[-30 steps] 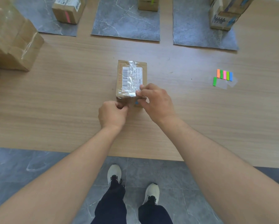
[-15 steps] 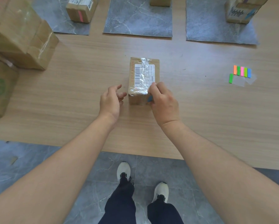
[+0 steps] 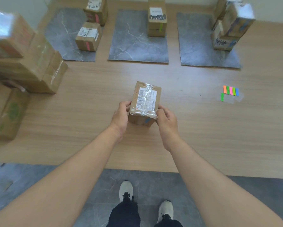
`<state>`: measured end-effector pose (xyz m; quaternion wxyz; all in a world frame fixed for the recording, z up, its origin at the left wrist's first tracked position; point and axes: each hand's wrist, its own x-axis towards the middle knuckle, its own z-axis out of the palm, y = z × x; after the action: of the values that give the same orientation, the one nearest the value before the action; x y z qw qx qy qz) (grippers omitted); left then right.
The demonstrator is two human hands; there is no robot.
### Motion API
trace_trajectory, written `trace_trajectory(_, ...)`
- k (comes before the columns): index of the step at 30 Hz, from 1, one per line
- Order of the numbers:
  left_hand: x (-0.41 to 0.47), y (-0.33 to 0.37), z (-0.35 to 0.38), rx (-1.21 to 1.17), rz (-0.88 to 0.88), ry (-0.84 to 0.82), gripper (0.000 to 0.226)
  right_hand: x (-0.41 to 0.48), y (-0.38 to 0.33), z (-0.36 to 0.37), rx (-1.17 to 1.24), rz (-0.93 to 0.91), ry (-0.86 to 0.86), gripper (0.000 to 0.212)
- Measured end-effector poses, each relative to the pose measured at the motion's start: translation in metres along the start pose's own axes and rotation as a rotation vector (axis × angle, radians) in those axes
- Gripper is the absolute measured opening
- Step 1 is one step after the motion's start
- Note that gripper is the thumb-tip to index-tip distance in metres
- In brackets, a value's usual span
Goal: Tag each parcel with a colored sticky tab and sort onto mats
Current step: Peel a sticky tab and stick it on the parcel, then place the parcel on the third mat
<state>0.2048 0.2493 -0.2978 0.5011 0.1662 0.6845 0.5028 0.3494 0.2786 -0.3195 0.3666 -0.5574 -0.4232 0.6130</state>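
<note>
Parcel [image 3: 145, 102] between hands, mats [image 3: 138, 38] behind, tabs [image 3: 230, 91] right.

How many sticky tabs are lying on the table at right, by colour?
orange tab: 1
green tabs: 3 (two in the row, one loose beside it)
pink tab: 1
blue tab: 1
Total: 6
Not counted: the one stuck on the held parcel.

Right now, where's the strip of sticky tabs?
Head view: the sticky tabs lie on the wooden table, right side, nearer than the right mat and well right of the centre parcel.
</note>
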Motion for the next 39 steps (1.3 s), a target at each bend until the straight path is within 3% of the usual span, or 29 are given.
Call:
trace_trajectory(6,0.003,0.041,-0.015,-0.007,0.0,-0.044,0.039,0.004,-0.048,0.022,-0.039,-0.029,0.051,0.024)
trace_trajectory(20,0.007,0.149,0.003,0.054,0.147,-0.216,0.039,0.021,-0.145,0.039,0.011,-0.185,0.142,0.031)
trace_trajectory(32,0.017,0.18,0.15,0.092,0.151,-0.264,0.035,0.087,-0.194,-0.077,0.053,-0.191,0.207,0.033)
trace_trajectory(39,0.048,0.172,0.254,0.086,0.141,-0.153,0.035,0.16,-0.2,-0.167,0.012,-0.138,0.073,0.034)
